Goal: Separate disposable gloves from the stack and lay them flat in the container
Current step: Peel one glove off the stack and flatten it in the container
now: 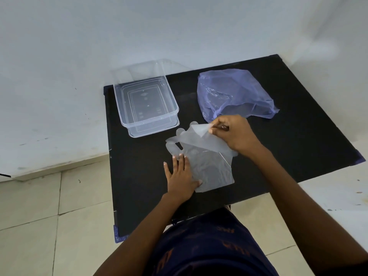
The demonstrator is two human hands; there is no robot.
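A thin stack of clear disposable gloves [211, 168] lies on the black board [288, 136], fingers pointing to the far left. My left hand [180, 176] presses flat on the stack's left side, fingers spread. My right hand [233, 134] pinches the fingertip end of the top glove [201, 136] and has it peeled up and folded back over the stack. The clear plastic container [173, 104] stands at the board's far left, nothing in it that I can make out.
A crumpled purple plastic bag [233, 92] lies at the far middle of the board, just beyond my right hand. The container's clear lid [139, 72] leans against the wall behind it. Tiled floor lies to the left, my lap at the near edge.
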